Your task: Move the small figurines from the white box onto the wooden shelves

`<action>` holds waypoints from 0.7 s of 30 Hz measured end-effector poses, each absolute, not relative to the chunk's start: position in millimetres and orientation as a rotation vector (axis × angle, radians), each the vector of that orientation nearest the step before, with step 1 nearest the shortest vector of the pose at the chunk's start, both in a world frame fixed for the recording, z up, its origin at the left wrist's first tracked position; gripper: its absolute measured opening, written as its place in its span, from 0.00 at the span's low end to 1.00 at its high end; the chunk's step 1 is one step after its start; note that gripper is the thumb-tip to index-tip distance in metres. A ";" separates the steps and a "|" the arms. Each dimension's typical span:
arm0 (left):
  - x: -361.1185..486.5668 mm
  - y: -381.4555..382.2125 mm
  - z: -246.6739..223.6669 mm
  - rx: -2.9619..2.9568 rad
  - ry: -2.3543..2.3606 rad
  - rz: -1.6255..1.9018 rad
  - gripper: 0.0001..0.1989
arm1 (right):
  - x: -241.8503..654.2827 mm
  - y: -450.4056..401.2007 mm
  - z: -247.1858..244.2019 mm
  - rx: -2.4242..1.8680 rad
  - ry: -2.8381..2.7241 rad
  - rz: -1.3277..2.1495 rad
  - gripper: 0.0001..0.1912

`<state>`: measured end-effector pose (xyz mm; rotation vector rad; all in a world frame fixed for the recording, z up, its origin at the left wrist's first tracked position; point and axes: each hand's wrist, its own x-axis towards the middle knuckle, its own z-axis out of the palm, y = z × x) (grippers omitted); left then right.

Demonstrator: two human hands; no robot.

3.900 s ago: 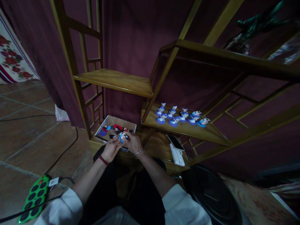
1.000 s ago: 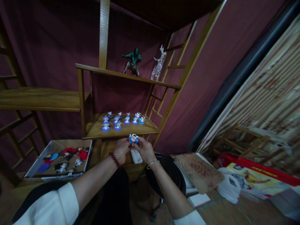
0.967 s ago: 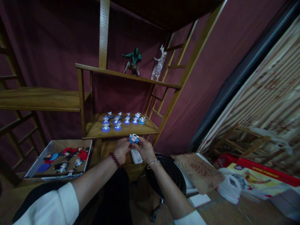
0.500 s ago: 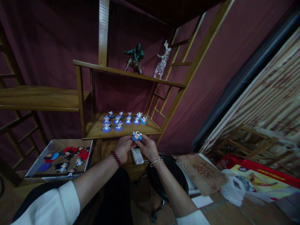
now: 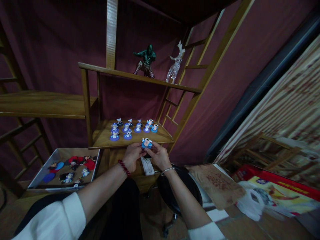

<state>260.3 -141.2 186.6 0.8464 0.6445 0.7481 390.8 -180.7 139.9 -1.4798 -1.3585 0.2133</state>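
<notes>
Nearest me, two white-cuffed forearms reach forward from the bottom corners, angling inward until the hands almost meet. My left hand (image 5: 132,157), red bead bracelet at the wrist, and my right hand (image 5: 160,157), silver bangle on, grasp one blue-based figurine (image 5: 146,143) between their fingertips, and it's upright, held up just in front of the shelf. Under the hands I see a white object (image 5: 148,166), partly covered; the black stool (image 5: 171,191) is beneath my right forearm.

Over to the left, there's the shallow box (image 5: 57,175) with loose red, black and blue pieces. Beyond the fingers, eleven figurines (image 5: 128,134) stand in rows on the lower shelf (image 5: 100,141), mostly purple-based. Farther up, the green crouching statue (image 5: 146,61) and the clear deer (image 5: 175,65) share the upper shelf (image 5: 110,71).

And the change: four seconds back both hands were over the box; now they've come across to the shelf, figurine still pinched, the camera swung right, those rows the same.
</notes>
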 end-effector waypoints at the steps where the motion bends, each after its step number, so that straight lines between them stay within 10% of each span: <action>1: 261.8 -140.9 187.5 0.843 0.640 0.747 0.12 | 393.5 -180.5 140.6 -1.494 -1.364 0.193 0.17; 21: 328.1 -139.0 190.7 0.939 0.475 0.729 0.13 | 485.1 -167.0 153.4 -1.675 -1.403 0.056 0.23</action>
